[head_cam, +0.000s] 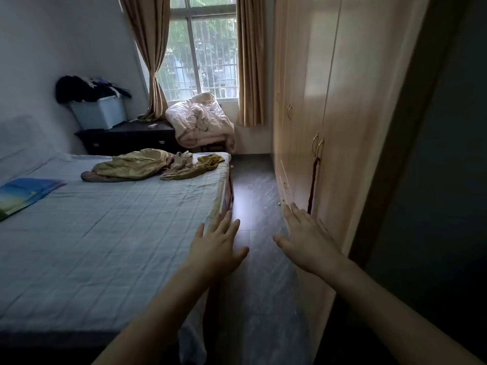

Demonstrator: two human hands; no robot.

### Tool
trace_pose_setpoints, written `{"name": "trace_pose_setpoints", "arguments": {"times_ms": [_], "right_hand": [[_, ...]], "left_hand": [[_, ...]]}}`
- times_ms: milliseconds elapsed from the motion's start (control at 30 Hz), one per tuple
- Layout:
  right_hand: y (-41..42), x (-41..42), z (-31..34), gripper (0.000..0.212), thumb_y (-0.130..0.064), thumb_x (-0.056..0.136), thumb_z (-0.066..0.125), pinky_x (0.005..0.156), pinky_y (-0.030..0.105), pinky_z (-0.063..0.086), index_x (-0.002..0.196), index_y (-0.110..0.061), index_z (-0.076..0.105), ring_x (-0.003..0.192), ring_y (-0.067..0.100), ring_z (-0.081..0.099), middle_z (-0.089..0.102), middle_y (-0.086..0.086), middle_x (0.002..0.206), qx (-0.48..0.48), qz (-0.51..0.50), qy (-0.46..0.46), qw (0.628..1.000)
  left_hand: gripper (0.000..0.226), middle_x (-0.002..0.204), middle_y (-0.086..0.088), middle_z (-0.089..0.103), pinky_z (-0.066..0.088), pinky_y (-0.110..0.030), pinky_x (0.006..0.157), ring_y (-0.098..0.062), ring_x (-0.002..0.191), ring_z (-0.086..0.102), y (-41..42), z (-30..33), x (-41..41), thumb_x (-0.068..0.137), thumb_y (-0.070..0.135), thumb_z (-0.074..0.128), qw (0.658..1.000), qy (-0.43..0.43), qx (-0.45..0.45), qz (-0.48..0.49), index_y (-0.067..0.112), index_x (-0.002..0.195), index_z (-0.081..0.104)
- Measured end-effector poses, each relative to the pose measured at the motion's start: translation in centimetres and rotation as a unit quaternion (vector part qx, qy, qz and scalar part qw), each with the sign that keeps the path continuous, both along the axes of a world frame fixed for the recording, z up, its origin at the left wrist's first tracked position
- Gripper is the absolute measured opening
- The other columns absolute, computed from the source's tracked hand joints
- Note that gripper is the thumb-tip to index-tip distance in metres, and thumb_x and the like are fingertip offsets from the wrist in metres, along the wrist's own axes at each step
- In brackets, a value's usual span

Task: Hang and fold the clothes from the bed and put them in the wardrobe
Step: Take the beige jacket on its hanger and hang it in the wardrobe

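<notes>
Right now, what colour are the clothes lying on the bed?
Olive-yellow and beige clothes, seen in the head view.

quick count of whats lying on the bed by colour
Olive-yellow clothes: 1 heap
Beige clothes: 1 heap
Blue pillow: 1
Total: 3 on the bed; the number of garments in each heap cannot be told. Both hands are empty.

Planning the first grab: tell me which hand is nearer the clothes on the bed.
Left. The left hand hovers over the bed's near corner, the right hand by the wardrobe; the clothes lie far ahead.
</notes>
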State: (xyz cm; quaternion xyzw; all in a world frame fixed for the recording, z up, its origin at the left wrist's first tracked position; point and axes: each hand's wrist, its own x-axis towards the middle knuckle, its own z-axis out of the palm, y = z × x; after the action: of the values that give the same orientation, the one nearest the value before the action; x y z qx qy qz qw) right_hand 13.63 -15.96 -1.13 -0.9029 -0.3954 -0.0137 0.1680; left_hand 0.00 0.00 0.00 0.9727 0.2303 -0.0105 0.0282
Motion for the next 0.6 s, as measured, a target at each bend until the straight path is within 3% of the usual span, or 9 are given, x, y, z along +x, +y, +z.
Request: {"name": "trace_pose_setpoints", "arguments": {"times_ms": [300,600], "right_hand": [[9.9,3.7,0.9,0.076,-0.057,0.096,0.035,0.120,0.045,0.008,0.155,-0.023,0.002,0.149,0.019,0.004,-0.001,-0.002,0.163,-0.029,0.022,0.004,0.999],[21.4,8.6,1.5,0.075,-0.059,0.096,0.032,0.119,0.043,0.007,0.155,-0.023,0.003,0.149,0.019,0.006,0.000,-0.002,0.163,-0.074,0.022,-0.016,0.997]], "left_hand": [[0.071,0.164,0.004,-0.007,0.003,-0.048,0.122,-0.014,0.150,-0.009,9.7,1.3,3.8,0.099,0.055,0.034,1.000,-0.019,0.012,-0.017,0.024,0.157,0.009],[0.074,0.164,0.000,-0.010,0.001,-0.046,0.122,-0.015,0.150,-0.011,21.0,0.9,8.7,0.099,0.056,0.031,0.999,-0.026,0.030,-0.008,0.020,0.157,0.003]]}}
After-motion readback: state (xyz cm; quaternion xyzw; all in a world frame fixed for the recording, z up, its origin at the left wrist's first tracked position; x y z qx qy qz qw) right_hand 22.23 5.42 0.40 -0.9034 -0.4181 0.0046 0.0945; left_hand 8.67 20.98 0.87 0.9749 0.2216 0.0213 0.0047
